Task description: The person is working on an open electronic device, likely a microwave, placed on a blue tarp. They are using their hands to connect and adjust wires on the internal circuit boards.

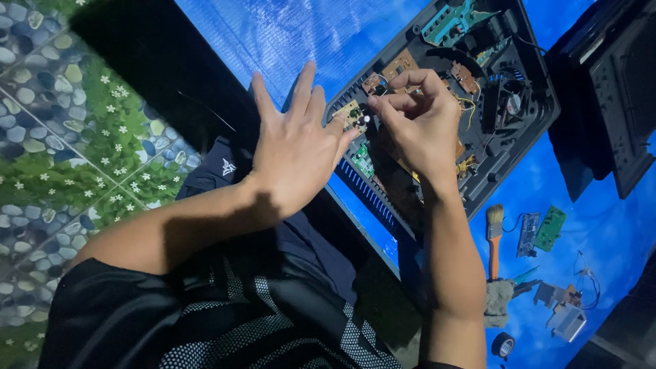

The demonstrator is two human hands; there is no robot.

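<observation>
Blue sheeting is spread over the floor, beside tiles patterned with pebbles and flowers. From the head view, an opened black device casing is seen lying on the sheeting, packed with circuit boards. A small tan circuit board at the casing's edge is pinched by the right hand, fingertips closed narrowly on it. The left hand is spread wide, its thumb touching the same board. A paintbrush and a green board are seen lying apart on the sheeting.
</observation>
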